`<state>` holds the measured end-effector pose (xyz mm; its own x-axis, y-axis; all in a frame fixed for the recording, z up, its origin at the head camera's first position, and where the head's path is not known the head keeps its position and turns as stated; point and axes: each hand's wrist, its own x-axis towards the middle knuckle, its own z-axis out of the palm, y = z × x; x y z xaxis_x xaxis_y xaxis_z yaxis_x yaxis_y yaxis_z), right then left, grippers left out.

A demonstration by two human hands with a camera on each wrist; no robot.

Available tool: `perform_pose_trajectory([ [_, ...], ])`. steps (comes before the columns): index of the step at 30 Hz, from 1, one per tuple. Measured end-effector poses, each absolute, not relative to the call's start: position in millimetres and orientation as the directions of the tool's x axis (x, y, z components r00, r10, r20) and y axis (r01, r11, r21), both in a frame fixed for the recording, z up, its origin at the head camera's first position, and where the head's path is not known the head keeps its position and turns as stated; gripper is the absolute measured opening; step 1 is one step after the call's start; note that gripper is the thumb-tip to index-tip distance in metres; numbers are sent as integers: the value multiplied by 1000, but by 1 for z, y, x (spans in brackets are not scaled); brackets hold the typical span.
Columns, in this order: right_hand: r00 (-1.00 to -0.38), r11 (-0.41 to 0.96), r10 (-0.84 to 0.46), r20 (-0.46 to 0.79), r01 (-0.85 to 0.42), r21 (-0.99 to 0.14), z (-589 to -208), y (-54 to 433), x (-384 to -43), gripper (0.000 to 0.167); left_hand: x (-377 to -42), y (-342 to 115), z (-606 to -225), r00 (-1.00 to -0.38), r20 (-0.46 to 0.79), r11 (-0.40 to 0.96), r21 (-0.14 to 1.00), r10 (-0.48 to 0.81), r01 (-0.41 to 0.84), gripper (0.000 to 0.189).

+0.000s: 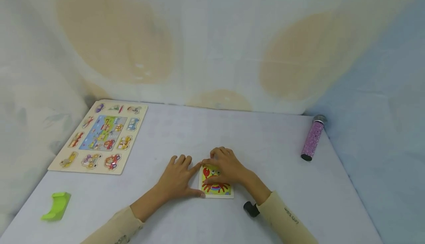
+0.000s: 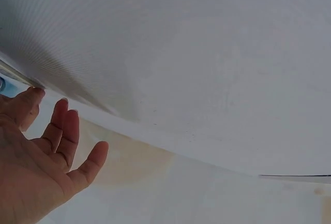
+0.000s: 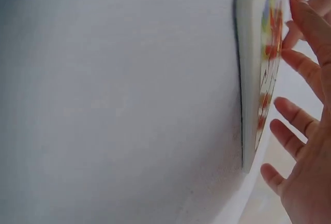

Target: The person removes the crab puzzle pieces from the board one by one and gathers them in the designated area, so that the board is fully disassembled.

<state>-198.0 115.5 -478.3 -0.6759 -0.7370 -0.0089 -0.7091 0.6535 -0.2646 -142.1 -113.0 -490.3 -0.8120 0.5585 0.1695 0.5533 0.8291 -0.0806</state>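
Observation:
A small crab puzzle board (image 1: 216,190) with a yellow picture and a pale rim lies flat in front of the person. At its left edge is the left hand (image 1: 175,180), index fingertip by the top corner and thumb tip at the lower corner. Over the upper right part of the board spreads the right hand (image 1: 229,168), its thumb laid across the red crab and its index finger reaching the top left corner. In the right wrist view, the board (image 3: 250,84) shows edge-on beside extended fingers. The left wrist view shows the left hand (image 2: 39,169) with fingers loosely bent.
A large wooden vehicle puzzle board (image 1: 142,118) lies at the back left. Nearer on the left is a curved light-green piece (image 1: 58,206). A glittery purple microphone (image 1: 313,139) lies by the right edge. Beside the right cuff is a small black object (image 1: 251,209). Patterned cloth (image 1: 212,52) hangs behind.

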Motion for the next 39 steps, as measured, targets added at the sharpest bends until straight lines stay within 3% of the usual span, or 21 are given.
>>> perform_pose_trajectory([
  [6,-682,640,-731,-15,-678,-361,-477,116,-200,64,-141,-112,-490,-819,163,834,-73,551,547,103],
  [14,-687,638,-727,-4,-674,-372,-478,116,-201,64,-137,-112,-490,-812,194,834,-71,550,548,101],
  [20,-689,638,-725,-10,-665,-388,-481,116,-202,62,-131,-108,-486,-763,247,790,-17,597,613,82],
  [23,-686,633,-727,-5,-668,-391,-482,116,-202,63,-129,-105,-485,-762,212,780,-3,611,625,76],
  [31,-670,638,-740,-50,-677,-368,-476,116,-204,75,-125,-101,-487,-803,79,804,35,590,594,79],
  [39,-681,659,-725,-99,-646,-385,-470,118,-208,56,-114,-90,-488,-833,56,834,-8,551,552,84],
])
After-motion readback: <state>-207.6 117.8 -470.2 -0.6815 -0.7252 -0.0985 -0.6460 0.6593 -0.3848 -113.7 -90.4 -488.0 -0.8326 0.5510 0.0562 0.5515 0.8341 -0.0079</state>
